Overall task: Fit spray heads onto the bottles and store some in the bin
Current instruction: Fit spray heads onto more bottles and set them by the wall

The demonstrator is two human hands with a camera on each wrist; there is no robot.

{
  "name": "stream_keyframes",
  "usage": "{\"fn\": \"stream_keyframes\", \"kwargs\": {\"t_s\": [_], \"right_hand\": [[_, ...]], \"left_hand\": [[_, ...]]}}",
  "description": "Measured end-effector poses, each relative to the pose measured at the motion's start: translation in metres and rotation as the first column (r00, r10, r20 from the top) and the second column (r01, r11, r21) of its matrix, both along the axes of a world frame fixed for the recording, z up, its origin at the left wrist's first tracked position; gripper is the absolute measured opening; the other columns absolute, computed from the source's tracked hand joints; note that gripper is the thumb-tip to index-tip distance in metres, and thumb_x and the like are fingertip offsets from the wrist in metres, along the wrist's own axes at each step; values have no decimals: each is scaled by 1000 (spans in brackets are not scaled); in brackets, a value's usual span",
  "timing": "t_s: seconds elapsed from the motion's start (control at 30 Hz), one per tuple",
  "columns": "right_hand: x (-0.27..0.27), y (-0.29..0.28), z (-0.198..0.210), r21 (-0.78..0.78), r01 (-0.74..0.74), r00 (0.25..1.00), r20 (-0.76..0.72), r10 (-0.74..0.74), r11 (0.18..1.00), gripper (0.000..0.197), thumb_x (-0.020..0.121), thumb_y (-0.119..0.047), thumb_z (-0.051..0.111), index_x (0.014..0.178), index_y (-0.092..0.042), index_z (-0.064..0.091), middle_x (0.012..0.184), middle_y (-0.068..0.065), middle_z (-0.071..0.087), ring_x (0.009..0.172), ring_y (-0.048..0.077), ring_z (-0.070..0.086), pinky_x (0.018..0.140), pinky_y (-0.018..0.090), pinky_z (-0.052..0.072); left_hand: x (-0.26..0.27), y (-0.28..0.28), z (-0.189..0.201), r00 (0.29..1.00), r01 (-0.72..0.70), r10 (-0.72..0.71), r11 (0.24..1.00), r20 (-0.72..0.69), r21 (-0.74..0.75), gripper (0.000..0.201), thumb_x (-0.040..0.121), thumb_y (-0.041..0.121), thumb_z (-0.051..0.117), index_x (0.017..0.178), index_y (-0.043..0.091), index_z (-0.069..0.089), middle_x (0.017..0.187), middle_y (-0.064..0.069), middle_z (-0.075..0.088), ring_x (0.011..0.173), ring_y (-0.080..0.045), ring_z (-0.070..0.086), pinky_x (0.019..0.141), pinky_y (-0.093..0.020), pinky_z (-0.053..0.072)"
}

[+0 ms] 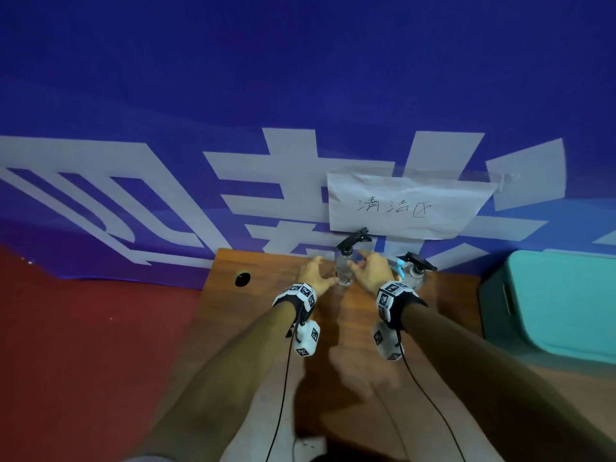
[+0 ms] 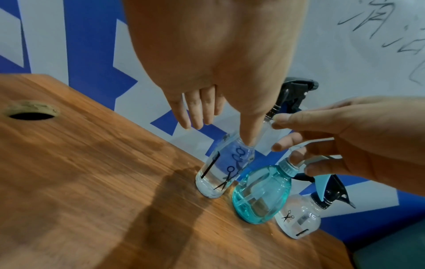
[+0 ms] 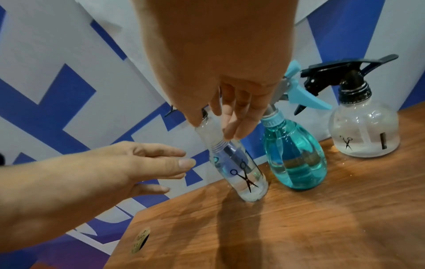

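Observation:
Three bottles stand in a row at the back edge of the wooden table [image 1: 266, 315]. The tall clear bottle [image 1: 344, 266] with scissors print carries a black spray head [image 1: 355, 236]. My left hand [image 1: 325, 271] is open just left of it, fingers straight, its thumb close to the bottle's shoulder [image 2: 232, 151]. My right hand [image 1: 360, 261] is open on the other side, fingers loosely spread by the neck [image 3: 207, 131]. A teal bottle [image 3: 294, 156] with a light blue head stands next to it, then a round clear bottle [image 3: 363, 131] with a black head.
A teal bin [image 1: 550, 301] sits on the table's right end. A round cable hole [image 1: 242, 279] is near the table's left edge. Right behind the bottles hangs a blue banner with a taped paper sign [image 1: 406, 205]. A red floor lies to the left.

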State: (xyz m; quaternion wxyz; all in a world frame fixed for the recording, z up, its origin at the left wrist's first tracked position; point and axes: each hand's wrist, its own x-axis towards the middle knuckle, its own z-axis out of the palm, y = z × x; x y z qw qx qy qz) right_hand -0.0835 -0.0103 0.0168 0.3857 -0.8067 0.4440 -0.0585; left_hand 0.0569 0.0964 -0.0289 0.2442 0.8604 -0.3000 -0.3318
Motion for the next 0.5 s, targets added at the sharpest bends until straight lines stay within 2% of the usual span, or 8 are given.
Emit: {"fn": "stream_keyframes", "kwargs": {"t_s": [0.1,0.2,0.23,0.27,0.33,0.4,0.43,0.5], "right_hand": [[12,0,-6,2,19,1000,6,-19,1000,42,94,-39,64,126,-12,63,69,7,71,68,20,69,71,34,57],[21,-6,-10,-14,54,999,-5,-54,998,38,92,-45,65,109,-11,68,63,6,69,60,19,67,65,37,58],[23,-7,-10,-20,64,998,-1,-64,998,33,91,-45,66,102,-14,68,62,5,68,58,18,67,66,39,59],[24,-9,-9,-32,63,998,3,-62,998,26,91,-44,67,93,-17,65,60,4,67,57,17,65,66,39,59],[26,-11,-8,-69,38,999,7,-38,997,26,92,-41,67,79,-20,56,59,3,64,56,17,62,64,37,56],[25,-14,-12,-90,31,999,23,-29,995,32,91,-43,66,75,-18,56,58,3,63,54,18,60,59,35,52],[24,-15,-13,-97,31,999,31,-28,995,35,90,-46,66,73,-16,58,58,3,62,53,18,59,57,35,51],[19,-17,-18,-169,24,1000,17,-21,985,45,88,-56,61,74,-14,64,60,1,63,54,17,59,58,35,54]], "left_hand": [[4,-7,-12,1000,9,-9,1000,-29,5,93,72,40,90,149,20,44,147,-7,54,136,-28,51,111,-46,45],[8,-18,-18,996,19,-20,1000,-87,-11,99,69,43,90,153,24,40,151,-6,49,140,-29,44,113,-50,41],[9,-23,-20,994,20,-23,999,-104,-29,95,69,41,90,150,26,44,149,-4,52,138,-27,46,112,-49,42],[11,-29,-24,993,23,-28,999,-112,-44,85,69,38,90,144,29,51,142,-1,59,133,-25,53,109,-47,46],[11,-38,-25,992,56,-61,997,-113,-48,50,70,34,88,115,29,66,111,8,72,111,-20,67,95,-38,55],[8,-47,-17,991,100,-103,994,-86,-44,18,80,22,81,90,22,66,84,12,67,91,-18,68,79,-27,50],[6,-50,-14,991,99,-103,994,-80,-56,15,84,14,76,87,20,63,80,11,64,85,-18,65,76,-25,45],[3,-54,-14,993,85,-92,992,-79,-93,16,88,3,69,91,18,64,83,5,62,86,-21,62,77,-24,43]]}}
